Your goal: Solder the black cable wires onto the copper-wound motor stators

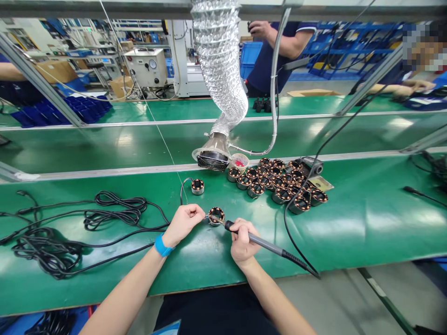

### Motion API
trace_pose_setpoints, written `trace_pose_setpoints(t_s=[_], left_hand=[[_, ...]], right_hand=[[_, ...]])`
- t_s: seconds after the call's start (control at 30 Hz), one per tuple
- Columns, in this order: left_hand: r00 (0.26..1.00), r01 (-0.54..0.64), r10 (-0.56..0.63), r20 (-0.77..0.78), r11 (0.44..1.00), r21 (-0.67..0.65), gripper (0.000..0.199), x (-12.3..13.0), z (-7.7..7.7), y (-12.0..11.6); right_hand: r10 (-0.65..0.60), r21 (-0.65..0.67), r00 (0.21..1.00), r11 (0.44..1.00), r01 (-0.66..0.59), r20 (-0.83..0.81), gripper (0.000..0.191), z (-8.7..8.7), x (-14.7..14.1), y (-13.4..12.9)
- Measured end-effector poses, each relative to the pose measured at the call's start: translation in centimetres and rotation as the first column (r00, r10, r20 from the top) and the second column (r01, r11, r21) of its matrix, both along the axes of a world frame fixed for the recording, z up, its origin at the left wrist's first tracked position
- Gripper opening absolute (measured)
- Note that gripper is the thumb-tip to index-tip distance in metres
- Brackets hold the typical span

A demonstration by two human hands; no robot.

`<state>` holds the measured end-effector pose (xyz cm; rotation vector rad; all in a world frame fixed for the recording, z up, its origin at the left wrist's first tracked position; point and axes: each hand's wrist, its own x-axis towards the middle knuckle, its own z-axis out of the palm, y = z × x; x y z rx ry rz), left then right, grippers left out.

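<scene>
One soldering iron (267,244) | tip up-left, at coil ring (216,223) | axis diagonal

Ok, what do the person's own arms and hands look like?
The left hand and right hand are ungloved, and both forearms are bare, with no sleeves in view. A bright blue band circles the left wrist; nothing shows on the right wrist.

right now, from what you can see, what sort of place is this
Most likely a factory assembly line: copper-wound rings cluster on a long green bench, a foil duct hangs over it, and the right hand holds what looks like a soldering iron.
</scene>
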<state>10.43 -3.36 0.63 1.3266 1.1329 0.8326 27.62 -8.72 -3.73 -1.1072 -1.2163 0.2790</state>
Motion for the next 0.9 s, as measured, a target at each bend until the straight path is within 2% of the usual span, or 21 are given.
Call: trace_pose_setpoints(t_s=[0.33,0.6,0.9], left_hand=[[1.000,-0.008,0.008,0.019,1.000,0.013,0.015,0.1,-0.3,0.0],[0.996,-0.034,0.033,0.079,0.999,0.019,0.013,0.3,-1.3,0.9],[0.998,-0.009,0.007,0.061,0.999,0.037,0.016,0.1,-0.6,0.3]], right_hand=[[0.004,-0.021,0.999,1.000,-0.005,-0.040,0.033,0.4,0.0,-0.1],[-0.006,0.034,0.988,0.999,0.011,-0.156,0.026,-0.8,0.2,1.1],[-0.019,-0.003,0.966,1.000,0.019,-0.258,0.032,0.8,-0.6,0.5]])
